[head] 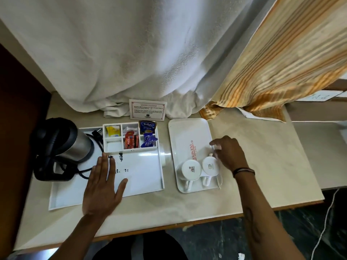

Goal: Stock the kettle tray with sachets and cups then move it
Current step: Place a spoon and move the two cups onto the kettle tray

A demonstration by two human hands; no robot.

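White curtain fills the upper frame, striped orange drape at upper right, both falling onto a pale counter. Kettle tray sits left of centre – white, rectangular, long axis running left-right across the frame, slightly tilted. Steel kettle w/ black base stands on its left end, cord trailing beside it. At the tray's top edge, a compartment block holds sachets: yellow, red Nescafe, Tetley tea, blue. Serving tray lies just right, long axis top-bottom, w/ two white cups upside down at its lower end, handles toward the bottom of frame. Left hand lies flat, fingers spread, on the kettle tray, holding nothing. Right hand hovers loosely curled over the right cup – can't tell if it's gripping. Printed card leans behind.
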